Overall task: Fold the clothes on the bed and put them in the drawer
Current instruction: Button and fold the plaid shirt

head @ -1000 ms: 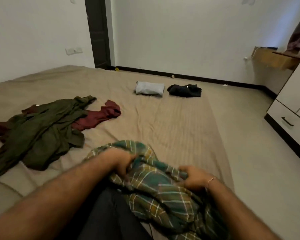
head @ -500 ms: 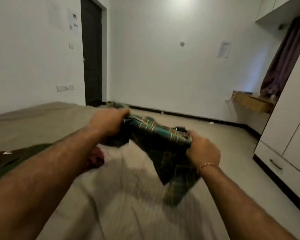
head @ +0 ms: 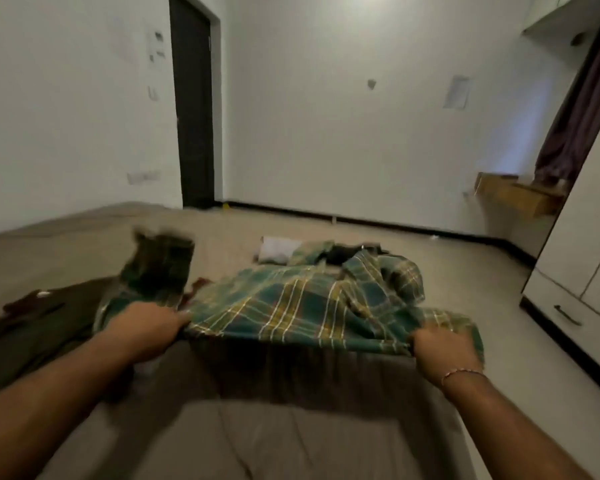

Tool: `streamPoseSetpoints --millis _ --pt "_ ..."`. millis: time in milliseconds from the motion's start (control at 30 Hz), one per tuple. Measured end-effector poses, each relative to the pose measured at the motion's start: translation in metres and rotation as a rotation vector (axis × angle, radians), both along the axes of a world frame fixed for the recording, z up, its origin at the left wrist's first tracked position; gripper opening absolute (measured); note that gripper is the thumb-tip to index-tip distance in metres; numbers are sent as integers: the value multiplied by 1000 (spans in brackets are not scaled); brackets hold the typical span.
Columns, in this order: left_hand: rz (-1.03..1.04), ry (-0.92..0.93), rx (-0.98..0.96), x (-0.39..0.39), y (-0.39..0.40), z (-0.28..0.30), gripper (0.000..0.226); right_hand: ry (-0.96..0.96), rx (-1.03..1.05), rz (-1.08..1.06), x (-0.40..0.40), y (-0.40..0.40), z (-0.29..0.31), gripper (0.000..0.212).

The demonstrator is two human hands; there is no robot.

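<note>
Now both hands gripping the near edge of a green plaid shirt (head: 309, 303), spread out above the bed (head: 291, 441) and casting a shadow on the sheet beneath. Left hand (head: 146, 327) clenched on the shirt's left corner, right hand (head: 444, 351) clenched on its right corner, a thin bracelet (head: 461, 374) at that wrist. One sleeve flipped up and blurred just left of the shirt's middle. Left of the shirt, a dark green garment (head: 39, 327) lying crumpled on the bed, a bit of dark red cloth (head: 196, 287) peeking out at the shirt's edge. Beyond the shirt, a folded pale garment (head: 274, 249) and a folded black one (head: 340, 254), partly hidden by the collar. Right of the shirt, across the floor, a white cabinet with a handled drawer (head: 565, 315), closed.
</note>
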State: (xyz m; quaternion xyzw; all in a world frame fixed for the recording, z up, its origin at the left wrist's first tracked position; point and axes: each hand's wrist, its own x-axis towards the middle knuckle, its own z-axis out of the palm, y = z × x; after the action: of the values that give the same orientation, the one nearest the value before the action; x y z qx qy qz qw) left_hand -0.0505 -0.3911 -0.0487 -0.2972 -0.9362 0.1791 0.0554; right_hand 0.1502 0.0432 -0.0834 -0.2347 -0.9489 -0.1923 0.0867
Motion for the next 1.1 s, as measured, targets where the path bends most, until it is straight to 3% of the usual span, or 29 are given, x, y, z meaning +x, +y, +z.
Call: streamPoseSetpoints --millis 167,233,333,433,500,567,633,767,867,967,1033,1100 --pt "130 -332 -248 42 -36 -102 39 -263 -125 26 75 -41 -106 27" --pt "205 -522 -256 52 -40 -117 54 -288 -167 52 97 -54 -128 30" --pt "300 -679 34 43 -40 -121 91 -288 -244 50 115 -65 -140 36" --pt "382 -562 294 22 -31 -122 78 -346 -379 11 117 -62 -136 42" --pt "333 -396 392 15 -17 -126 55 -301 -546 -9 112 -57 -131 58" --pt "242 -301 455 16 2 -131 40 -99 -605 -19 107 -51 -127 64" --pt "86 -280 429 28 23 -138 41 60 -554 -88 104 -47 -132 69" --pt "-376 -384 156 66 57 -162 65 36 -600 -228 107 -44 -152 94" --pt "-377 -249 9 71 58 -169 64 120 -611 84 124 -43 -167 82" --pt "-252 -174 -22 65 54 -165 40 -33 -450 367 143 -43 -188 55" --pt "-222 -195 -50 66 56 -158 29 57 -394 397 145 -42 -195 31" --pt "-218 -249 -21 70 57 -152 23 23 -378 304 136 -46 -187 21"
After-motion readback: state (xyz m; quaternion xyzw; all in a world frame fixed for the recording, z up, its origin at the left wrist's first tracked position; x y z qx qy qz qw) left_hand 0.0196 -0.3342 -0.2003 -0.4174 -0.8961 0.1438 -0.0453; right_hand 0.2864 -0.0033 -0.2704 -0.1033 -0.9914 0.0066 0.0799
